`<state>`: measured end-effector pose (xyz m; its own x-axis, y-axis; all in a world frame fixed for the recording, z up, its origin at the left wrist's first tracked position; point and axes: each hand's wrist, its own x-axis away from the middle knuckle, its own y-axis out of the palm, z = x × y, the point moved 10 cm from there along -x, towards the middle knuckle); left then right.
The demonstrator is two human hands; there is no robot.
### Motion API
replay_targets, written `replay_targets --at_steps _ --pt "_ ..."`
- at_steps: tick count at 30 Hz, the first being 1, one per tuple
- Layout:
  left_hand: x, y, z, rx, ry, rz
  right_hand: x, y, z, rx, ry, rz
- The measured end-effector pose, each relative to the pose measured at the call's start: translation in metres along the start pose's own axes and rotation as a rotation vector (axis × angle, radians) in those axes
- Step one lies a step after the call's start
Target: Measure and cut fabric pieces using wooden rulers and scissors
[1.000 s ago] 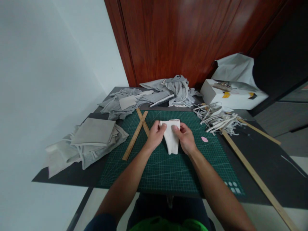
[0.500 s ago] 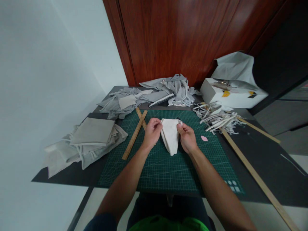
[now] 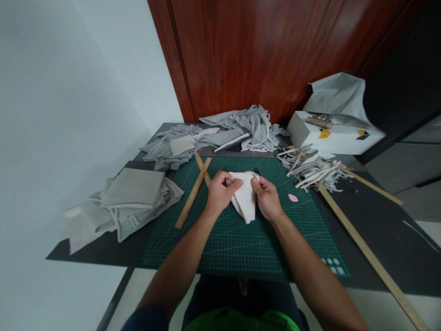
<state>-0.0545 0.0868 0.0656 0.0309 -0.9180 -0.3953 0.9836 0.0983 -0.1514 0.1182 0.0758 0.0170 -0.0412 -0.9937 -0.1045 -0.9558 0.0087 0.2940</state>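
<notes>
Across the dark desk [image 3: 382, 243] lies a green cutting mat [image 3: 241, 253], with folded cloths [image 3: 134, 188] to its left, rumpled grey cloth [image 3: 255, 126] behind, and a white box [image 3: 341, 141], pale strips [image 3: 317, 172] and a long wooden stick [image 3: 361, 244] rightward.

Piece [image 3: 246, 195] I hold: matt cloth, faintly wrinkled; cutting mat [image 3: 241, 250]: smooth, matt, plastic-looking; crossed rulers [image 3: 194, 193]: matt wood; panel [image 3: 241, 55] behind: glossy wood grain.

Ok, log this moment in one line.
left hand: gripping white cloth; right hand: gripping same cloth; beneath: green cutting mat; pink scrap: on mat
</notes>
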Motion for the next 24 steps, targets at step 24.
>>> replay_targets --at_steps 24 --pt "-0.004 0.0 -0.027 0.436 -0.283 0.052 -0.001 -0.02 -0.02 -0.059 -0.126 0.2"
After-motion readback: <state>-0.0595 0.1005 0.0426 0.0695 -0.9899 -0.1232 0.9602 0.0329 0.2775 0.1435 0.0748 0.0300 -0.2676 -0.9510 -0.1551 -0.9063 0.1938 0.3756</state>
